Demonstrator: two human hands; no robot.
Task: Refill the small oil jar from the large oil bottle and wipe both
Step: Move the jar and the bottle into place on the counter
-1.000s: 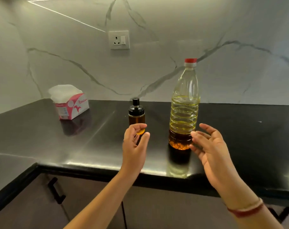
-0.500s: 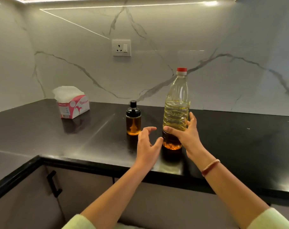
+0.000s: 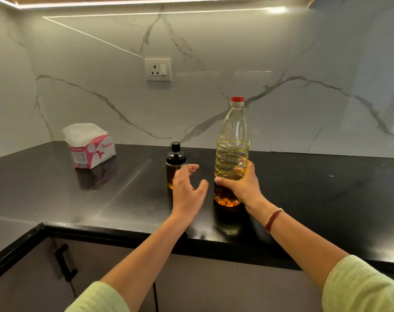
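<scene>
Nearest the camera, two pale green sleeves (image 3: 362, 287) end above bare forearms that reach over a grey cabinet front with a black bar handle (image 3: 64, 262) towards the glossy black stone counter (image 3: 79, 199). A dark red and cream band (image 3: 273, 219) circles the right wrist. The left hand (image 3: 188, 190) hangs over the counter with its fingers spread and loosely bent and its thumb out to the right, holding nothing. It covers the lower right part of the small glass oil jar (image 3: 174, 170) in this view, and whether it touches the jar cannot be told. The jar has a black lid and knob, stands upright on the counter and holds amber oil. Just to its right, the right hand (image 3: 241, 183) grips the lower body of the large clear ribbed plastic oil bottle (image 3: 233, 138), with the thumb on the left side and the fingers wrapped round behind. The bottle is upright, its red cap (image 3: 237, 99) on, with yellow oil about halfway up and darker orange sediment at the base. Whether the base rests on the counter cannot be told. Further back to the left, well apart from both, sits a pink and white tissue box (image 3: 92, 152) with white tissues heaped on top. Behind everything rises a white marble wall with grey veins (image 3: 304, 109), which carries a white socket with a switch (image 3: 157, 69), and a light strip (image 3: 146, 2) runs along the top.
</scene>
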